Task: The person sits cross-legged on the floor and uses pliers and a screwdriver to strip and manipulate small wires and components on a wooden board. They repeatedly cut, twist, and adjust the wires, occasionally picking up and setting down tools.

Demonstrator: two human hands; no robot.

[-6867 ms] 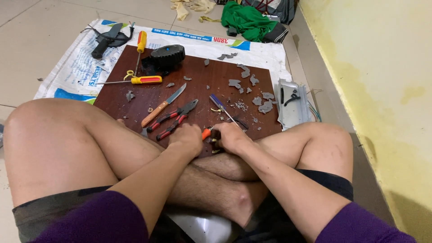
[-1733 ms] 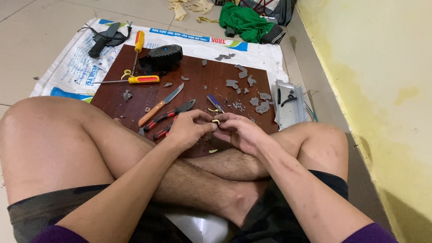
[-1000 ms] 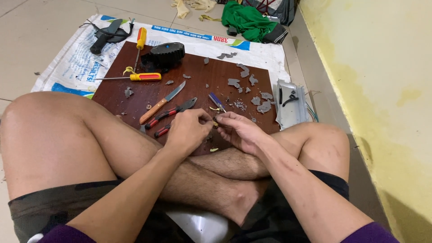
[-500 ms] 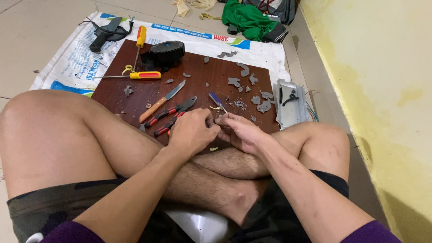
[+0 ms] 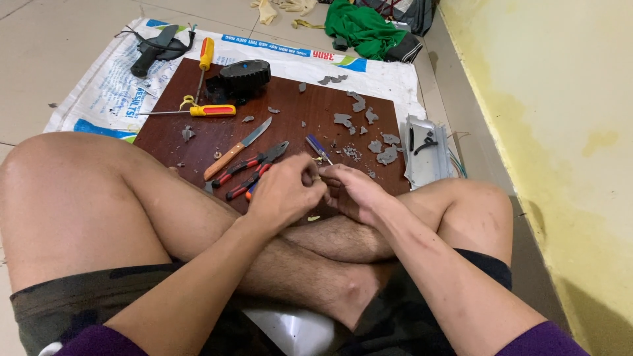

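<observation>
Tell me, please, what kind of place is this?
Probably a home floor used as a makeshift repair spot. A brown board lies on a woven sack over tiles, with pliers, screwdrivers and grey fragments; green cloth lies nearby.

Ahead of my hands I see a brown board (image 5: 310, 112) carrying pliers (image 5: 254, 168), knife (image 5: 237, 148), yellow-handled screwdriver (image 5: 211, 111), grey fragments (image 5: 369, 128); far beyond, green cloth (image 5: 359, 29)

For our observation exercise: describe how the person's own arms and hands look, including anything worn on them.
Both arms are bare from hand to above the elbow, ending in short purple sleeves. The left hand and right hand are bare: no gloves, and no rings, watch or bracelet can be seen.
</observation>
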